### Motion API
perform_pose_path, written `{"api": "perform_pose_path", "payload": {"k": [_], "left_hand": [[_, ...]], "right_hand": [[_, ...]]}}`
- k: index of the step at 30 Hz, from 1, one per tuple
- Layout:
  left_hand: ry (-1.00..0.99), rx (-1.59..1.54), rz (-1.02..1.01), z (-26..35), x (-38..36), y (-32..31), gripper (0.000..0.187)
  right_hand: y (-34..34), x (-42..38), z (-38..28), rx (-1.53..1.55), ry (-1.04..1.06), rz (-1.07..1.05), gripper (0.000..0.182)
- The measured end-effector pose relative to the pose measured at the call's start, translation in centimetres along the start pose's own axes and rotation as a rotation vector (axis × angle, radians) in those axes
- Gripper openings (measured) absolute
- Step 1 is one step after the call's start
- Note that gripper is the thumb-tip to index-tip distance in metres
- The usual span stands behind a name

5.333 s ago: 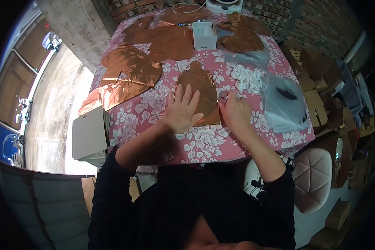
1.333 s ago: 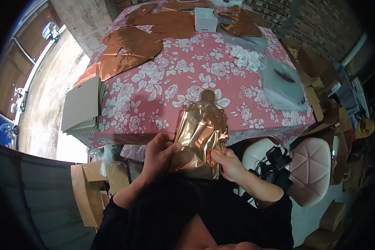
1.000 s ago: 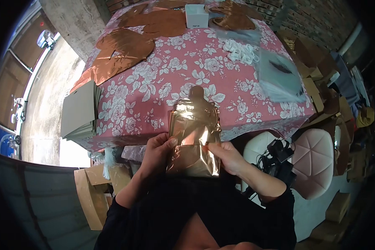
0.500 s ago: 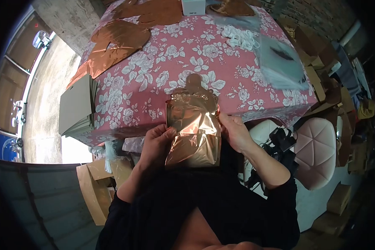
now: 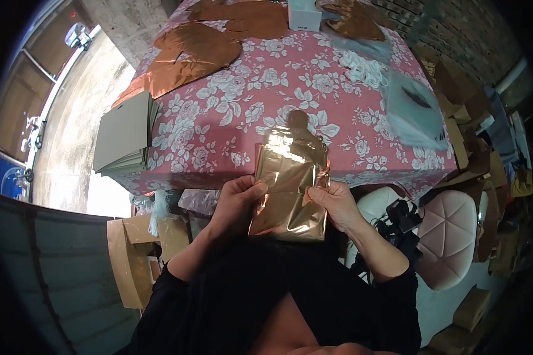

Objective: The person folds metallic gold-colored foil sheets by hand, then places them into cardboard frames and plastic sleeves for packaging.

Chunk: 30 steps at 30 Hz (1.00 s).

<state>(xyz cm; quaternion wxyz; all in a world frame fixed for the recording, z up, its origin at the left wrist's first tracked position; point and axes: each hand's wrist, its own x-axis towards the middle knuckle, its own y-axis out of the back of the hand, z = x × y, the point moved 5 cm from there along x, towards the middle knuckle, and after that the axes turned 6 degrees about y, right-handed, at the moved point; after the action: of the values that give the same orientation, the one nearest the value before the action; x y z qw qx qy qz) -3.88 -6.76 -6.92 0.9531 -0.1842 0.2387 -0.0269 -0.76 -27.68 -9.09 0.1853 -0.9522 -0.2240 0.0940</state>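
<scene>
A flat, folded gold foil balloon is held in front of my body at the table's near edge, its shiny surface creased. Its upper end, with a rounded tab, reaches over the tabletop. My left hand pinches the left edge, thumb on the front. On the opposite edge my right hand is closed too, its thumb pressing the foil's face. The fingers behind the foil are hidden.
Copper-coloured flat foil balloons lie across the flowered tablecloth. Grey cards are stacked at left. A white box, white ribbon and clear plastic bags lie farther back. A padded chair stands at right.
My right hand has slid lower along the foil's edge, and its thumb now lies on the front. My left hand keeps its pinch. The whole view has shifted slightly.
</scene>
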Motion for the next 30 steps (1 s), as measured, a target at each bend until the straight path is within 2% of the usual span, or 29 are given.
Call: {"api": "perform_pose_path", "payload": {"k": [3, 5, 7, 8, 12, 14, 16, 24, 30], "left_hand": [[0.038, 0.019, -0.056, 0.3, 0.1, 0.3, 0.016], [0.019, -0.032, -0.013, 1.3, -0.6, -0.7, 0.018], [0.003, -0.159, -0.09, 1.2, -0.2, -0.2, 0.019], [-0.05, -0.176, -0.04, 1.2, -0.1, -0.5, 0.018], [-0.014, -0.094, -0.079, -0.8, 1.0, 1.4, 0.016], [-0.036, -0.111, -0.016, -0.5, 0.8, 0.9, 0.014], [-0.051, -0.11, -0.013, -0.8, 1.0, 0.9, 0.014], [-0.097, -0.051, 0.001, -0.6, 1.0, 1.3, 0.014], [0.052, -0.122, -0.038, -0.1, 0.7, 0.5, 0.011]], "right_hand": [[0.2, -0.1, 0.5, 0.054, -0.031, 0.033, 0.015], [0.1, -0.2, 0.3, 0.087, -0.058, 0.056, 0.013], [0.0, -0.3, 0.2, 0.095, -0.044, 0.039, 0.012], [0.2, -0.2, 0.3, 0.096, -0.044, 0.042, 0.012], [0.5, -0.2, 0.6, 0.081, -0.058, 0.025, 0.012], [0.3, -0.2, 0.3, 0.085, -0.062, 0.033, 0.013], [-0.3, -0.4, -0.1, 0.193, -0.137, 0.056, 0.014], [0.8, -0.1, 0.9, 0.112, -0.045, -0.008, 0.017], [0.4, -0.2, 0.6, 0.124, -0.067, 0.001, 0.015]]}}
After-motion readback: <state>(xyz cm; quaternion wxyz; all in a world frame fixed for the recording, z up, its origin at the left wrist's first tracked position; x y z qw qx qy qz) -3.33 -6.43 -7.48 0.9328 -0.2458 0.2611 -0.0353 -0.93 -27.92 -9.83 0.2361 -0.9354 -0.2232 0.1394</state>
